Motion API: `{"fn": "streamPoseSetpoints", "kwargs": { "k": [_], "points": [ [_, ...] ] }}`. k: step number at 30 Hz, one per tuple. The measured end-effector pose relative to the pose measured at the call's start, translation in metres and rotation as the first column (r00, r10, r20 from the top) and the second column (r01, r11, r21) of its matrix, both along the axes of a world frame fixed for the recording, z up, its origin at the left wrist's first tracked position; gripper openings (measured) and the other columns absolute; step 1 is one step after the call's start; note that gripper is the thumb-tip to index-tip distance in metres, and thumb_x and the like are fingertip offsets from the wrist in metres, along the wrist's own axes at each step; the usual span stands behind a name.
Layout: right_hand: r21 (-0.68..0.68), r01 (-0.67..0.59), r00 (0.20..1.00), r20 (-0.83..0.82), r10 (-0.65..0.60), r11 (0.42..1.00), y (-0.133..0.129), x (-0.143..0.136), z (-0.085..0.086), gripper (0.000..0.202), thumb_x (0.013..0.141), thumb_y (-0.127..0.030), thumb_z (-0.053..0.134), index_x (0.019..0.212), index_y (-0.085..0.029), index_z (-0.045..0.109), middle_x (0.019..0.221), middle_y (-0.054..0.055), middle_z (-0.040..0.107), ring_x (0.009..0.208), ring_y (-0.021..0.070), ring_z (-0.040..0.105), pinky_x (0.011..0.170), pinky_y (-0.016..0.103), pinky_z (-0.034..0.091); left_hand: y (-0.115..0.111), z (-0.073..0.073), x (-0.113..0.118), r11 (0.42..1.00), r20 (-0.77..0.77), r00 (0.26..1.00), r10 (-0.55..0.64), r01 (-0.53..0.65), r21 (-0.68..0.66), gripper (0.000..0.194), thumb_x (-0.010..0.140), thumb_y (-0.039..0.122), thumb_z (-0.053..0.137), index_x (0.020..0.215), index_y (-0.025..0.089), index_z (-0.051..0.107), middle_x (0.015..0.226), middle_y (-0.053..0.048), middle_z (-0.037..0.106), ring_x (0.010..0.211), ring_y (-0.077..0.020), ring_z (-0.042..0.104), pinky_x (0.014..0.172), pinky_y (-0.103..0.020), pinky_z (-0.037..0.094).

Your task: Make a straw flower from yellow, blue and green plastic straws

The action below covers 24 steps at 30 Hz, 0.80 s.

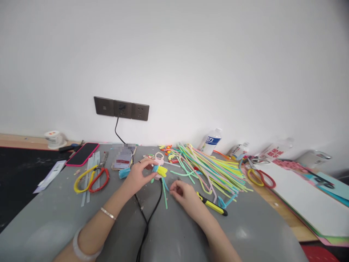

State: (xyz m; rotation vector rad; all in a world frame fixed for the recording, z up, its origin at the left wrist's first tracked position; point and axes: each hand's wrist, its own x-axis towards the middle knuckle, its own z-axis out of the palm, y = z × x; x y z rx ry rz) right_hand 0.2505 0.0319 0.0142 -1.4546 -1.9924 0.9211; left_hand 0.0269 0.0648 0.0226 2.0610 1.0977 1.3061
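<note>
My left hand (140,174) pinches a small yellow and blue piece (160,171) between thumb and fingers, above the middle of the grey table. Behind that piece is a pale pink device (159,159) with a ring, partly hidden. My right hand (182,192) is just to the right, low over the table, with its fingers curled and the thumb near the fingertips; whatever it may hold is too small to make out. Between the hands lie thin green (165,196) and blue strips. A yellow and black cutter (214,206) lies beside my right wrist.
Colourful fuzzy sticks (215,167) spread at the right, near a white bottle (211,142). Scissors with red and yellow handles (94,180) and a pink-edged phone (83,154) lie left. Black cables (147,225) run down the middle. More scissors (260,177) and paper (302,196) sit far right.
</note>
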Motion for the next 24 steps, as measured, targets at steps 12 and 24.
{"fn": "streamPoseSetpoints", "kwargs": {
  "k": [12, 24],
  "points": [
    [-0.018, -0.069, 0.994, 0.085, 0.07, 0.997, -0.01, -0.01, -0.004, 0.016, 0.074, -0.003, 0.054, 0.073, -0.018, 0.06, 0.065, -0.003, 0.053, 0.062, 0.014, 0.051, 0.059, 0.023, 0.036, 0.0, -0.001, 0.001, 1.0, -0.01, 1.0, 0.001, -0.001, -0.003, 0.025, 0.078, 0.015, 0.066, 0.102, 0.021, 0.066, 0.107, -0.005, 0.07, 0.083, -0.0172, 0.065, 0.079, -0.03, 0.053],
    [-0.158, -0.097, 0.98, -0.188, 0.066, 0.983, 0.006, 0.004, -0.001, 0.009, 0.084, -0.024, 0.052, 0.076, -0.02, 0.053, 0.065, -0.003, 0.053, 0.058, 0.0138, 0.053, 0.055, 0.025, 0.04, 0.001, -0.003, 0.0, 1.0, -0.025, 1.0, 0.003, -0.004, -0.02, 0.025, 0.078, 0.017, 0.066, 0.103, 0.022, 0.066, 0.107, -0.006, 0.07, 0.088, -0.0184, 0.066, 0.08, -0.03, 0.053]
  ]
}}
